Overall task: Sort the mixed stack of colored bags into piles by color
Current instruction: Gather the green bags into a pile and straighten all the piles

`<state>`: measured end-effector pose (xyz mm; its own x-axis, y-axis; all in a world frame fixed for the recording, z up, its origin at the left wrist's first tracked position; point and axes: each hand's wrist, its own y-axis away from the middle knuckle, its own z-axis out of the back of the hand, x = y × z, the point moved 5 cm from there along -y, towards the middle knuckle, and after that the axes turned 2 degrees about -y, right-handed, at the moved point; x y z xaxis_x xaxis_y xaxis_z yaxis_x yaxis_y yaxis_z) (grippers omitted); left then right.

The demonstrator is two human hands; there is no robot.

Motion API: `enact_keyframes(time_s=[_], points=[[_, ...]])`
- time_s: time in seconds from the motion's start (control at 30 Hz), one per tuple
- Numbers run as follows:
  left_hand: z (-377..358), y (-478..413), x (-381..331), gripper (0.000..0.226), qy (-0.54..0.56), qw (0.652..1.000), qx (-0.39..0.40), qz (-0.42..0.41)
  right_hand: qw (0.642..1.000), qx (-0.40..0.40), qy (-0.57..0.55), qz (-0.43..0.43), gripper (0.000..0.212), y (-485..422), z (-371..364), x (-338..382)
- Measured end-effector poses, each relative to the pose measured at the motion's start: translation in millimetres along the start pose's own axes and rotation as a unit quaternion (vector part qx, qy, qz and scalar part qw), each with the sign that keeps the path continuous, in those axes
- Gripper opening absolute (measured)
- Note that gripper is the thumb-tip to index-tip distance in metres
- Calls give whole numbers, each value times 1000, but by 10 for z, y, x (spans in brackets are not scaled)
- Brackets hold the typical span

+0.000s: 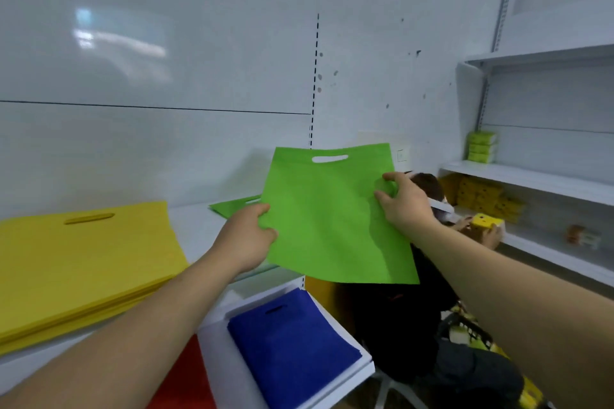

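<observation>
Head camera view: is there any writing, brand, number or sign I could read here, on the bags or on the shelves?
No text can be read in this picture.
Held green bag, yellow bags, blue bags, red bag: plain, no print shows.
Green packs on the shelf: any print is too blurred to read.
Yellow boxes on the shelf below: dark marks, too blurred to read.
Wall plate: too small to tell.

Gripped at its left edge by the left hand (247,237), at its right edge by the right hand (403,201): a bag (332,219), up in the air. Left of the grip, on the counter (196,226), a thick stack of bags (83,262). Just behind the left hand, a second bag (232,204) lying flat. Below the grip, a pile (292,342) on a board (216,342). Right of the grip, shelves (531,178).
</observation>
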<state>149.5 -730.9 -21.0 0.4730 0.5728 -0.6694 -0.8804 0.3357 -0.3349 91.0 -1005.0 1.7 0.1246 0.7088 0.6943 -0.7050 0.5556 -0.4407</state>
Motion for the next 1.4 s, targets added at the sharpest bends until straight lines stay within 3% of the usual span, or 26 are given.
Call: enact_keyframes(time_s=[0.37, 0.57, 0.83, 1.13, 1.4], points=[[-257, -275, 270, 71, -111, 990, -2, 86, 986, 130, 41, 96, 37, -891, -1043, 40], [-487, -302, 311, 73, -215, 960, 9, 181, 959, 218, 42, 174, 37, -1354, -1568, 76], [-795, -324, 199, 93, -298, 923, 19, 241, 900, 399, 78, 159, 68, -1622, -2040, -222], [-888, -358, 144, 83, -294, 924, 27, 242, 901, 377, 85, 196, 60, -1555, -1942, -287], [-823, -331, 176, 94, -305, 918, 51, 248, 902, 370, 80, 207, 53, -1531, -1847, -303]])
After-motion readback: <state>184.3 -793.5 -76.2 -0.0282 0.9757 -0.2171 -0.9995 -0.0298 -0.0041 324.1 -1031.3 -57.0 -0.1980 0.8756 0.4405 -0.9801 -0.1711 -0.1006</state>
